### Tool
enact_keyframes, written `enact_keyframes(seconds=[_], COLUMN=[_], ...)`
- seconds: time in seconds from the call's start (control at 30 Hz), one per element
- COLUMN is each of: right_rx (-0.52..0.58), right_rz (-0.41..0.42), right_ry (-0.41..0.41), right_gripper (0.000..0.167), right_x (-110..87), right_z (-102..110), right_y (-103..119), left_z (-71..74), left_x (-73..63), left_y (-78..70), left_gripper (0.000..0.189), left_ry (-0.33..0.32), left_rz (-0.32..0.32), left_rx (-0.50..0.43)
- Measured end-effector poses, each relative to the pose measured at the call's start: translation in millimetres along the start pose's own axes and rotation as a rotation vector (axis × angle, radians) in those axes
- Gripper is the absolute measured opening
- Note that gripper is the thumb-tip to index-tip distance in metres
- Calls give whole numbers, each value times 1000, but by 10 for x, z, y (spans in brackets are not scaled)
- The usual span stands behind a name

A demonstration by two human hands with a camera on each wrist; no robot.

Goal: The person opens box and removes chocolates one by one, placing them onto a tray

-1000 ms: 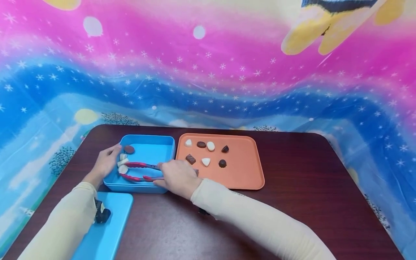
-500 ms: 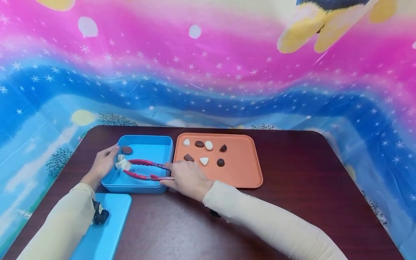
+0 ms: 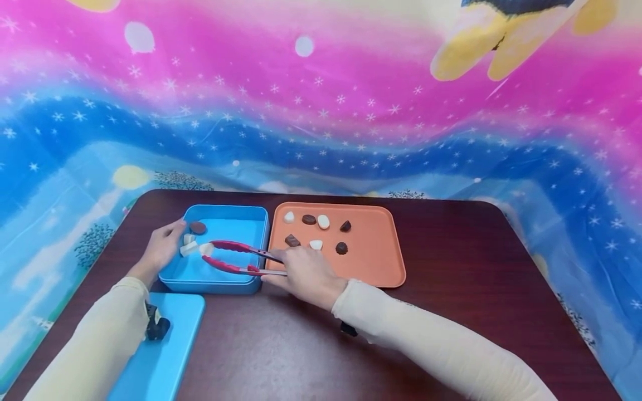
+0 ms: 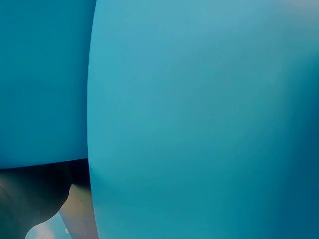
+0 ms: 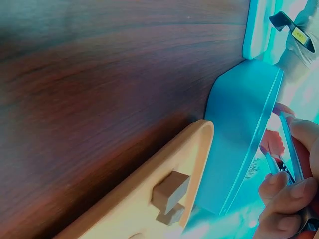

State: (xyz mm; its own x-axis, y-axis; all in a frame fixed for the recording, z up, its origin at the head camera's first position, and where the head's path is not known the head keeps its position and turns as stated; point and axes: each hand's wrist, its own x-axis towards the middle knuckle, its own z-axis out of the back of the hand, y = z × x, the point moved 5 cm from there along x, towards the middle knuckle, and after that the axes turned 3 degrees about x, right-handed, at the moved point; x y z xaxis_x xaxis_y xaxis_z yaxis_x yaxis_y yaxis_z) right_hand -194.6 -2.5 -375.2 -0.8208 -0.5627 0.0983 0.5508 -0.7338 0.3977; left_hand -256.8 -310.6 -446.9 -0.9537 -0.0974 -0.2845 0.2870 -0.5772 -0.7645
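The right hand [image 3: 308,273] is closed round the handles of the red-tipped tongs [image 3: 233,245], its fingers bent, and it seems to keep a loose grip so that the two arms can stand apart. The tips reach over the blue box [image 3: 210,287], and between them is a white piece [image 3: 206,249]; I cannot tell if it is pinched or lies on the bottom. Just beside it lie two other white pieces [image 3: 188,248] and, farther back, a brown round piece [image 3: 198,228], all near the left wall. The left hand [image 3: 161,245] touches the left edge of the box, probably to make it steady while the tongs work inside; whether its fingers pinch the wall or only press on it, I cannot see. The orange tray [image 3: 371,262] stands close at the right, perhaps so the reach is short; on it dark and white pieces [image 3: 323,222] lie mostly well apart, which should give the tips enough room. A flat blue lid [image 3: 170,356] lies on the desk [image 3: 281,345], partly under the left sleeve [image 3: 95,340].
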Motion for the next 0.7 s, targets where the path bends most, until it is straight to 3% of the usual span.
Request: enact_keyframes(seconds=[0.33,0.7], right_rx=[65,62], right_rz=[-79,-125], right_ry=[-11,-106], right_gripper=[46,52], right_x=[-180,-510], right_z=[109,243], right_y=[-167,-379], left_z=[12,-19], left_x=[-18,-36], left_y=[-3,-13], left_gripper=[75,74], left_ry=[8,29], left_rz=[8,-3], left_rx=[-9,-32])
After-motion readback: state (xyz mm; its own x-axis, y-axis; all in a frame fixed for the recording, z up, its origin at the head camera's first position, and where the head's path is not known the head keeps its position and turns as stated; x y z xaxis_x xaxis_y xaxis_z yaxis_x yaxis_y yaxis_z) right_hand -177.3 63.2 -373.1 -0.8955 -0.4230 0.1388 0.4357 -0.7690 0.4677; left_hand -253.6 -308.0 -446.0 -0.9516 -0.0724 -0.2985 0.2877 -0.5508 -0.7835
